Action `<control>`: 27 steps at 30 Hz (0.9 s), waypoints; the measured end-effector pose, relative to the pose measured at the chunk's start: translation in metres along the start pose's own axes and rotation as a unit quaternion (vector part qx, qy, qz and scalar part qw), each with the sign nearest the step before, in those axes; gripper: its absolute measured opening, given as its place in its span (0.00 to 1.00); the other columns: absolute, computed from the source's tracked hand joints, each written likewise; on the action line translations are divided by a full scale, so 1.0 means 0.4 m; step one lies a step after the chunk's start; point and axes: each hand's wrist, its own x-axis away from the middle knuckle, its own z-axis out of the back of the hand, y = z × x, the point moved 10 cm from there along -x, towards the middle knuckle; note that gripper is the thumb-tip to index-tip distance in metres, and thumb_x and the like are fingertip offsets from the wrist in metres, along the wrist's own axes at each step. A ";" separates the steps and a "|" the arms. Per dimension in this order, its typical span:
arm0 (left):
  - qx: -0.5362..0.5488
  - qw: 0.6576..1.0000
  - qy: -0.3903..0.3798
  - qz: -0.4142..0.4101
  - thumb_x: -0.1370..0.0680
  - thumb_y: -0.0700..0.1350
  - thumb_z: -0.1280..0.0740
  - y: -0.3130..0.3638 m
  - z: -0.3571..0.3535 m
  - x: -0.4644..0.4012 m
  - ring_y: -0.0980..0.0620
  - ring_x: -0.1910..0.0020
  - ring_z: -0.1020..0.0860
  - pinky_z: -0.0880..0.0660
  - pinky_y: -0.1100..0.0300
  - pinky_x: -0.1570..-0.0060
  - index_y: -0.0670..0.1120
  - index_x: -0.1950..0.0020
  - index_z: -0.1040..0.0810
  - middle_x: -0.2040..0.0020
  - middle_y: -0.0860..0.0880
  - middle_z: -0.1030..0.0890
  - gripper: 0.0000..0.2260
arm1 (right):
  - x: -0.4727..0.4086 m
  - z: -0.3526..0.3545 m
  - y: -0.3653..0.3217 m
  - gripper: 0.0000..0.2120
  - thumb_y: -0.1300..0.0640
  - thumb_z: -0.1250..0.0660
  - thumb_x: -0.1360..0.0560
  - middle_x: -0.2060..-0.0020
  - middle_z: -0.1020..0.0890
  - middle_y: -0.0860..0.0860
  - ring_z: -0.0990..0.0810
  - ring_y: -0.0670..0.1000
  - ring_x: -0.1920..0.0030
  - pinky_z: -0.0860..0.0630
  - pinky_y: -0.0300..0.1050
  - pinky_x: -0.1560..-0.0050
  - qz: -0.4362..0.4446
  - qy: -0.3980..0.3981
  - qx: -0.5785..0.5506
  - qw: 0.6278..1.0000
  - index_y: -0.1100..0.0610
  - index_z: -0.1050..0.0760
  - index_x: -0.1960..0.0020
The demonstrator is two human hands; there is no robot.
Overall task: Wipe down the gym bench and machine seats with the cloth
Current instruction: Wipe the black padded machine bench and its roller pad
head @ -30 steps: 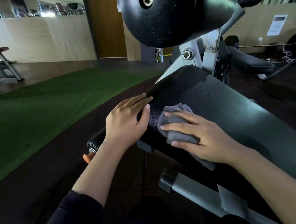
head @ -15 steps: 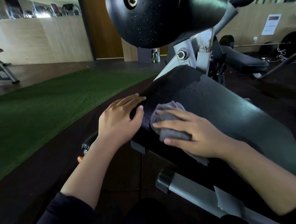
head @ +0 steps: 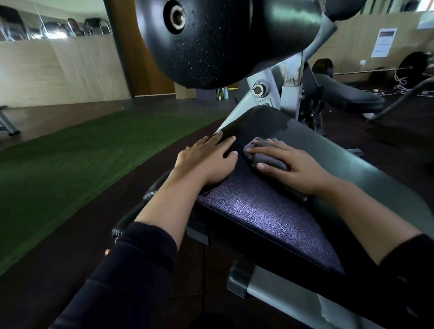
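A black padded bench point(head: 263, 212) slopes up from the lower right toward the machine's post. On its upper part lies a bunched grey cloth point(head: 268, 158). My right hand point(head: 288, 165) lies over the cloth with straight fingers and presses it against the pad. My left hand point(head: 208, 159) rests flat on the pad's left edge, just left of the cloth, fingers pointing up the bench. A wet patch darkens the pad above the cloth.
A large black roller pad point(head: 222, 30) hangs overhead, close above the bench's top end, on a grey steel post point(head: 289, 82). Green turf point(head: 57, 170) lies to the left. Another black padded bench point(head: 347, 96) stands at the right. A grey frame tube point(head: 276, 291) runs below.
Both hands have slid up the pad toward the post, the right one carrying the cloth along. More of the lower pad now shows below them.
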 end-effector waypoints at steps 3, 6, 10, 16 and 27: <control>-0.003 1.000 0.001 0.005 0.18 0.61 0.53 -0.004 -0.003 -0.012 0.53 0.22 0.50 0.45 0.47 0.26 0.64 0.22 0.49 0.21 0.59 0.53 0.23 | 0.006 -0.001 -0.010 0.20 0.35 0.43 0.25 0.31 0.31 0.38 0.38 0.38 0.29 0.41 0.41 0.29 0.016 -0.002 0.009 1.000 0.34 0.33 0.34; 0.001 1.000 0.009 0.007 0.18 0.60 0.54 -0.005 -0.004 -0.016 0.54 0.22 0.50 0.45 0.48 0.26 0.64 0.23 0.49 0.21 0.59 0.53 0.23 | -0.006 0.000 -0.020 0.19 0.36 0.42 0.25 0.32 0.30 0.37 0.37 0.37 0.29 0.39 0.40 0.30 0.028 0.002 -0.003 1.000 0.34 0.31 0.35; 0.037 0.999 0.017 0.010 0.18 0.61 0.58 -0.008 -0.006 -0.024 0.54 0.22 0.48 0.45 0.49 0.26 0.63 0.23 0.47 0.21 0.59 0.50 0.23 | -0.095 -0.014 0.000 0.24 0.34 0.42 0.27 0.33 0.27 0.42 0.33 0.42 0.30 0.39 0.44 0.29 0.020 0.020 -0.012 1.000 0.41 0.28 0.34; 0.014 0.999 0.025 0.018 0.18 0.62 0.55 -0.010 -0.002 -0.020 0.56 0.22 0.49 0.44 0.50 0.26 0.60 0.22 0.49 0.21 0.61 0.51 0.25 | -0.159 0.039 0.203 0.17 0.43 0.36 0.24 0.34 0.26 0.45 0.31 0.46 0.31 0.37 0.44 0.30 -0.096 0.040 0.014 0.994 0.41 0.26 0.36; 0.040 0.998 0.040 0.026 0.18 0.58 0.56 -0.007 0.001 -0.041 0.53 0.23 0.45 0.43 0.49 0.28 0.62 0.23 0.46 0.21 0.60 0.49 0.22 | -0.128 0.000 0.032 0.20 0.39 0.38 0.25 0.36 0.24 0.46 0.29 0.47 0.32 0.35 0.51 0.31 -0.026 0.067 0.012 0.997 0.44 0.26 0.35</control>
